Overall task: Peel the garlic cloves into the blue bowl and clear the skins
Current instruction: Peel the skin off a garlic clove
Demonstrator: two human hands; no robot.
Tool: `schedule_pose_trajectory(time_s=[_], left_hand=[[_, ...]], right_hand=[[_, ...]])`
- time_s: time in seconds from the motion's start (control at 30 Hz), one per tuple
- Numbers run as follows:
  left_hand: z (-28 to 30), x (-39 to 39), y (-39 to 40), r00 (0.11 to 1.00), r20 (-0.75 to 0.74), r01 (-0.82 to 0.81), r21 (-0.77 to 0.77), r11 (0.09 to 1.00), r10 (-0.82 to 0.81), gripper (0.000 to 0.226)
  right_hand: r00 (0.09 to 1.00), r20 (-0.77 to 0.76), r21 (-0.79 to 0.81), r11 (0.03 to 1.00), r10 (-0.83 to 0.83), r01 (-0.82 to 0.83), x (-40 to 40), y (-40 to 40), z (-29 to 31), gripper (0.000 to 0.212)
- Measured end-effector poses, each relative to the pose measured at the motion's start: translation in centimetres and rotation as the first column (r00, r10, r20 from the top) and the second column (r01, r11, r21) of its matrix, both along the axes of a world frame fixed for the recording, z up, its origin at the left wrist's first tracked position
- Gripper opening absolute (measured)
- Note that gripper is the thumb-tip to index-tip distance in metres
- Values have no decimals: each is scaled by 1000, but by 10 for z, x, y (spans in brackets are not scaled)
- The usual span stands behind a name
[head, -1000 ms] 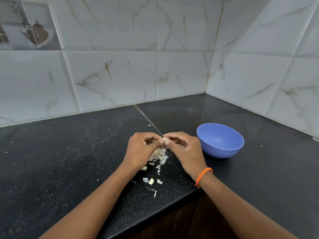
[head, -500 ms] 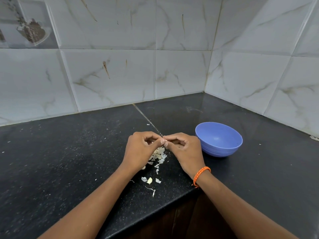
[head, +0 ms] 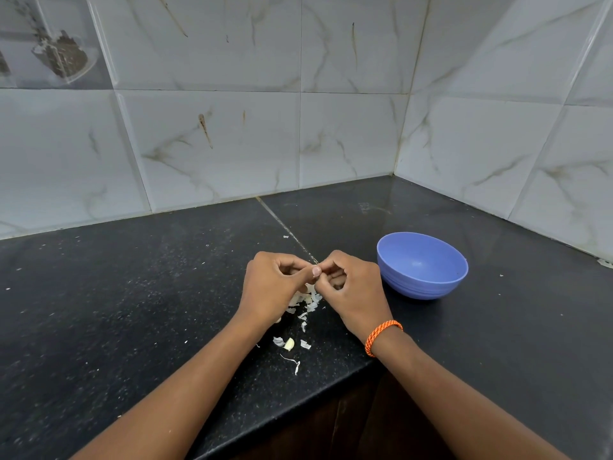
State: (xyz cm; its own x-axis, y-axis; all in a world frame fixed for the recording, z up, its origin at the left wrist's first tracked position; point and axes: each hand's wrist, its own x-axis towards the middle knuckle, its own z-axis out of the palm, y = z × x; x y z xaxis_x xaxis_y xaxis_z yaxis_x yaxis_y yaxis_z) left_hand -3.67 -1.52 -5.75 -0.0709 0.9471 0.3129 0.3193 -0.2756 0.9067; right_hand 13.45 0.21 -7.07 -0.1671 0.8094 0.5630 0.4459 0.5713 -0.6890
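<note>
Your left hand (head: 275,287) and right hand (head: 351,288) meet above the counter (head: 132,293), fingers curled inward and the thumb tips pressed together at the middle. Whatever they pinch is too small and too hidden to make out, so you cannot tell if a clove sits between them. Just under your hands lies a loose heap of garlic skins (head: 306,302), thin, papery, pale flakes with ragged edges, some of it covered by your left palm. Nearer the counter's front edge rests a single garlic clove (head: 289,344), smooth, cream-coloured and teardrop-shaped, with a curled flake on either side and a thin, wiry strand just in front. The blue bowl (head: 423,265) stands upright to the right of your right hand, near it but apart; it is round, matt plastic with fine ridges round its lower wall, and its inside looks bare. The counter is dark polished stone, speckled and dusted with tiny white crumbs. A braided orange band (head: 383,336) circles your right wrist. Glossy marble-veined tiles (head: 215,144) line the corner behind.
</note>
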Motion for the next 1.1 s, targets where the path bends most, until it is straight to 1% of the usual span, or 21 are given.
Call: schedule_pose_trajectory(time_s=[0.17, 0.23, 0.3, 0.47, 0.6, 0.67, 0.77, 0.8, 0.9, 1.0, 1.1], left_hand=[[1, 5, -5, 979, 194, 83, -114, 990, -60, 13], [0, 5, -3, 960, 268, 120, -121, 985, -84, 12], [-2, 7, -1, 948, 304, 137, -109, 984, -98, 10], [-5, 9, -1, 942, 314, 143, -62, 988, -116, 9], [-4, 9, -2, 936, 325, 159, -44, 986, -136, 9], [-2, 7, -2, 931, 332, 176, -45, 983, -151, 9], [2, 3, 0, 926, 341, 191, -47, 981, -164, 10], [3, 1, 0, 926, 340, 190, -47, 981, -163, 11], [4, 0, 0, 931, 329, 186, -45, 982, -161, 12], [5, -1, -2, 924, 344, 199, -56, 978, -168, 15], [7, -1, -3, 910, 380, 211, -76, 974, -168, 15]], right_hand=[[998, -11, 30, 998, -61, 61, -2, 0, -1, 23], [997, -23, 34, 997, -68, 69, -2, 0, -1, 23], [996, -38, 46, 996, -75, 77, -3, 0, -1, 24], [994, -60, 69, 993, -93, 97, -3, 0, 0, 28], [985, -148, 3, 996, -84, 86, -2, 1, 2, 31], [971, -235, -51, 998, -34, 23, 1, 3, 4, 26], [924, -375, -132, 982, 77, -135, 8, 3, 7, 9], [914, -394, -145, 974, 102, -171, 9, 2, 7, 9], [916, -376, -145, 967, 143, -210, 9, 3, 7, 17], [923, -361, -150, 968, 134, -199, 8, 5, 5, 17], [907, -400, -172, 962, 130, -214, 10, 5, 4, 14]])
